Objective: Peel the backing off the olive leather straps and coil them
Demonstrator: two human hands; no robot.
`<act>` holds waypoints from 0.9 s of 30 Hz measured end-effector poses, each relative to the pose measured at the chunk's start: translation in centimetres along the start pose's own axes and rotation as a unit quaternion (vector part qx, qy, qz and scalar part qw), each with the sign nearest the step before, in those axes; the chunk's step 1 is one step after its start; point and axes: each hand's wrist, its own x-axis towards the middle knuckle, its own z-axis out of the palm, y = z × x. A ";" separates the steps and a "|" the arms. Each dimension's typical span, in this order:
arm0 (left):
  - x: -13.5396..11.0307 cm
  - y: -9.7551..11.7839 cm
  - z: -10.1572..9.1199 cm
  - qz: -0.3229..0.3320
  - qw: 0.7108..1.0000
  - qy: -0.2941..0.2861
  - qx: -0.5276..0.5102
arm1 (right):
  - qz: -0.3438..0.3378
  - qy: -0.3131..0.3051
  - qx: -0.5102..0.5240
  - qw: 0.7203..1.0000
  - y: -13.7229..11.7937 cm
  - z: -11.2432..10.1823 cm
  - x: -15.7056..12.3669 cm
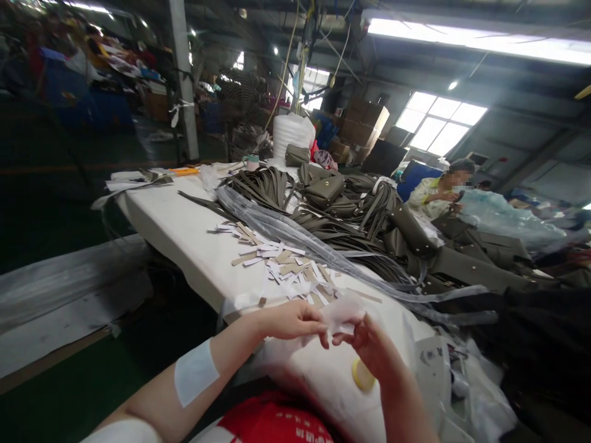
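Both hands meet over the near edge of the white table. A thin, translucent white sheet (344, 311) stretches between them, slightly blurred. My left hand (300, 320) pinches its left side with bent fingers. On the sheet's right side, the fingers of my right hand (367, 341) are closed around the edge. Just below my right hand lies a yellow roll of tape (363, 375). A loose pile of grey and white card strips (289, 264) is spread beyond my hands. My left forearm carries a pale blue patch (196, 371).
The white table (170, 215) runs away from me. Dark olive straps (341, 231) and bag pieces (325, 189) are heaped across it, with long clear plastic (290, 224) in front. Plastic bags (480, 381) crowd the right side. A co-worker (438, 191) sits at the far right.
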 end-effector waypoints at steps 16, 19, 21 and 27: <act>0.1 -0.8 0.8 0.021 0.981 0.194 0.006 | -0.062 0.181 -0.210 0.959 0.5 1.5 -0.4; 0.1 -1.3 0.0 0.028 0.972 0.212 0.098 | -0.136 0.169 -0.346 0.913 -0.1 1.6 -1.0; 0.1 -1.4 -0.3 0.021 0.970 0.192 0.148 | -0.170 0.161 -0.406 0.883 -0.4 1.7 -1.4; 0.2 -0.6 2.2 0.074 0.981 0.066 0.168 | -0.175 0.143 -0.415 0.881 0.1 2.6 -1.3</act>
